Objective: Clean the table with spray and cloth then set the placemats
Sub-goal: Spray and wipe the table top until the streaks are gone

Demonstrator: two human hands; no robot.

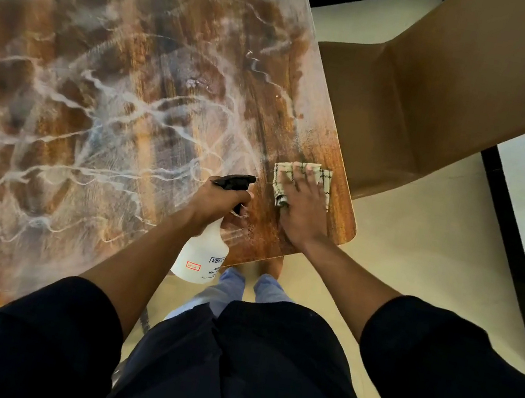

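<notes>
Dark sleeves (453, 380) sit closest to cam, forearms reaching out to the table (102, 109). Left hand (219, 200) grips the neck of the spray bottle (201, 254), fingers curled round it under the black trigger head, nozzle over the tabletop near the front edge. Right hand (305, 206) presses flat, fingers straight, on the checked cloth (302, 179) at the table's front-right corner. Wet streaks across the wood. Tan chair (444, 100) beside the right edge.
</notes>
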